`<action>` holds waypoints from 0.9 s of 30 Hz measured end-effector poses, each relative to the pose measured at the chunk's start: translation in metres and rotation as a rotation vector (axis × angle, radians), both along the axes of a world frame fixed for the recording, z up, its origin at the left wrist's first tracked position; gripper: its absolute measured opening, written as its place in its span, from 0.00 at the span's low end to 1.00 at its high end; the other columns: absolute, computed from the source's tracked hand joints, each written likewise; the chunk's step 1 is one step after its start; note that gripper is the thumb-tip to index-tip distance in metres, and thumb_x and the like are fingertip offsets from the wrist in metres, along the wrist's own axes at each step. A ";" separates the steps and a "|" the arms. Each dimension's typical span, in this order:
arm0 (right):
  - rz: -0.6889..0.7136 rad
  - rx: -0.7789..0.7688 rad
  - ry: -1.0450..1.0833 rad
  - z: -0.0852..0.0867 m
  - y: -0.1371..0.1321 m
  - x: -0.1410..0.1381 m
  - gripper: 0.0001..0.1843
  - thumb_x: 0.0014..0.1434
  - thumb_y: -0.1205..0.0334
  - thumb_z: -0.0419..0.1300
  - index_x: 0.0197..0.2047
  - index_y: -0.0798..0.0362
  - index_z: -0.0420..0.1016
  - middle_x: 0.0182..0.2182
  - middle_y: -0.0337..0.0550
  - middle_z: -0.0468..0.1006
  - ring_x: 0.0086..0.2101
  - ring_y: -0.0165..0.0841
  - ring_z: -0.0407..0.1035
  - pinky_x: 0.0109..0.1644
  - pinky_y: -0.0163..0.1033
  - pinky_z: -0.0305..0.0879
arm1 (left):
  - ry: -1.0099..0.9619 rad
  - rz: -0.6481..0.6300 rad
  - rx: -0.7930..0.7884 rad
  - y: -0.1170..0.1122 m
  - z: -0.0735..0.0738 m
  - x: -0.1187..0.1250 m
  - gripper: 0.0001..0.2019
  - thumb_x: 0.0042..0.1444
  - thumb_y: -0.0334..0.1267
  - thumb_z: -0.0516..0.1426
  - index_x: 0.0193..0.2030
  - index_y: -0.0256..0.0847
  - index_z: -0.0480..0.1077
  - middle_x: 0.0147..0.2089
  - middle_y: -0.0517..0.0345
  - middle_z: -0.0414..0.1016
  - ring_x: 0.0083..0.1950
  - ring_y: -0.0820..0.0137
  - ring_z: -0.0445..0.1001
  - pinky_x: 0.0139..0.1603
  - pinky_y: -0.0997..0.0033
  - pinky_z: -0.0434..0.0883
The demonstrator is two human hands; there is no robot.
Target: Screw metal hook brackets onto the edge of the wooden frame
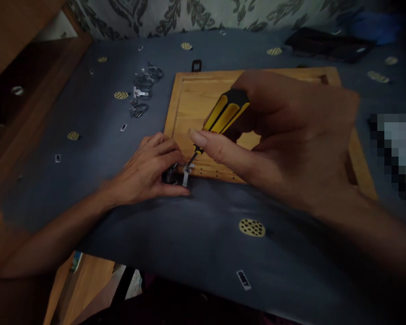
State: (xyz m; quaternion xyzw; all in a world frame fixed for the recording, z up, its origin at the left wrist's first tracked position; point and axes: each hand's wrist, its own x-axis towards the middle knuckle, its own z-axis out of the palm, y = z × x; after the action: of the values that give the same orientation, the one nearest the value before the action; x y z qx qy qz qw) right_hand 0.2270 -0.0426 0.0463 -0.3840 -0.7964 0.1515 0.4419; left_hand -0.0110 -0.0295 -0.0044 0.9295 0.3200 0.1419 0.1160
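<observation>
My right hand [287, 131] grips a yellow-and-black screwdriver [226, 110], its thumb stretched along the handle. The thin shaft slants down to the left, and its tip meets a small silver metal bracket [186, 175]. This bracket sits at the near left corner of a framed wooden panel [203, 104]. My left hand [154, 169] is closed around that corner, fingers above and thumb below, with the bracket between them. A dark part beside the bracket is partly covered by the fingers. Small holes run along the panel's near edge.
Several loose metal fittings [142, 92] lie left of the panel on the patterned grey-blue tablecloth [203, 243]. A black loop [196, 65] lies at the panel's far edge. At the back right is a dark case [328, 45]. Wooden furniture [30, 36] borders the left side.
</observation>
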 end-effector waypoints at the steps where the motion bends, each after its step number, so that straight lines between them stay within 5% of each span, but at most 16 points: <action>1: -0.004 0.013 -0.013 0.000 0.000 0.001 0.18 0.66 0.54 0.69 0.31 0.45 0.64 0.29 0.33 0.75 0.30 0.33 0.71 0.33 0.42 0.68 | -0.002 0.000 0.007 0.000 0.000 0.000 0.33 0.65 0.73 0.53 0.53 0.44 0.76 0.53 0.49 0.80 0.55 0.53 0.74 0.58 0.49 0.71; 12: 0.052 0.004 0.001 -0.002 0.001 0.001 0.18 0.66 0.52 0.70 0.33 0.46 0.66 0.30 0.34 0.75 0.31 0.32 0.71 0.33 0.40 0.69 | 0.005 -0.027 0.025 0.000 0.003 0.000 0.34 0.67 0.72 0.51 0.52 0.40 0.77 0.54 0.45 0.79 0.54 0.52 0.74 0.58 0.47 0.71; 22: 0.408 -0.350 0.089 0.008 0.014 0.011 0.07 0.67 0.54 0.70 0.42 0.47 0.84 0.39 0.37 0.86 0.35 0.32 0.81 0.29 0.34 0.73 | -0.039 -0.033 0.003 0.002 -0.001 -0.003 0.31 0.66 0.70 0.56 0.55 0.44 0.77 0.53 0.46 0.79 0.54 0.52 0.73 0.55 0.48 0.71; 27: 0.335 -0.308 0.075 0.010 0.012 0.013 0.07 0.65 0.57 0.72 0.35 0.46 0.82 0.35 0.35 0.86 0.35 0.32 0.81 0.32 0.35 0.76 | -0.028 -0.017 0.004 0.002 -0.003 -0.002 0.31 0.64 0.70 0.58 0.53 0.43 0.77 0.50 0.48 0.79 0.52 0.52 0.73 0.53 0.49 0.71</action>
State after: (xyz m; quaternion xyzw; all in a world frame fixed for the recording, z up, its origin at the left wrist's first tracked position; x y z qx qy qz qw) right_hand 0.2400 -0.0304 0.0559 -0.3036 -0.7996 0.3564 0.3760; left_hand -0.0129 -0.0277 -0.0071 0.9303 0.3103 0.1546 0.1200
